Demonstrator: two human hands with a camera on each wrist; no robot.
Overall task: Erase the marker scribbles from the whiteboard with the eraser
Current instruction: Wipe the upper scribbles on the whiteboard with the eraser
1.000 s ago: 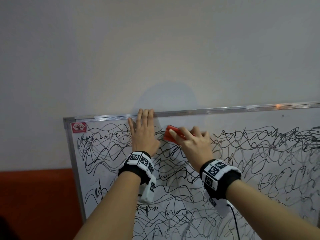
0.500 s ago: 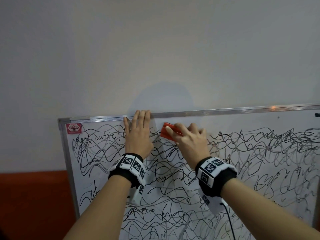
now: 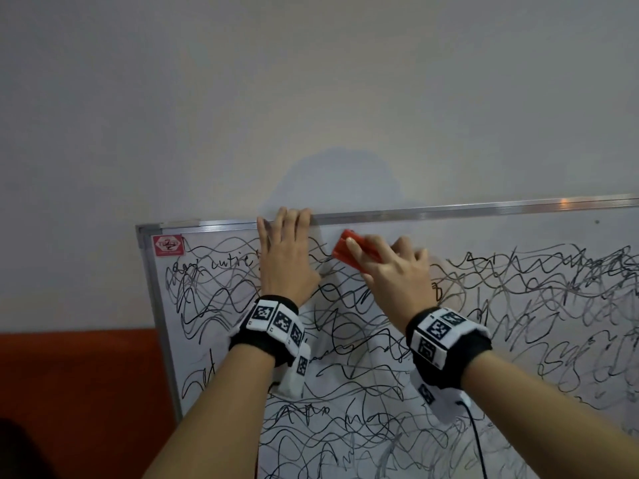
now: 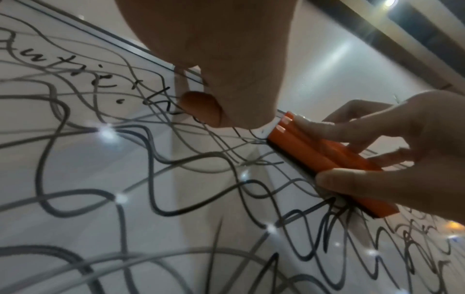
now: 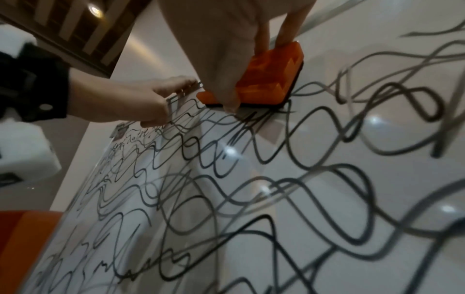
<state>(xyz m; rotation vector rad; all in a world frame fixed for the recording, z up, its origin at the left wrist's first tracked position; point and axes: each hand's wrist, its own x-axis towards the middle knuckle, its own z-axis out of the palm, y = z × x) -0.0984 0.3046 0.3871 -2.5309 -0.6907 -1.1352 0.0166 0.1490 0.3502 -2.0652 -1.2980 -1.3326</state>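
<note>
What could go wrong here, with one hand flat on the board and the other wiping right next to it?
The eraser in the right hand sits close beside the left hand, so a leftward stroke could bump those fingers. The left palm lies flat on the scribbles and may smear ink or pick it up. The whiteboard looks tilted against the wall, so hard pressing might shift it.

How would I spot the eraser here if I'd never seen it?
Find the whiteboard covered in black scribbles and look just under its top edge. Beside the flat left hand, the right hand grips the eraser, the only orange block on the board.
</note>
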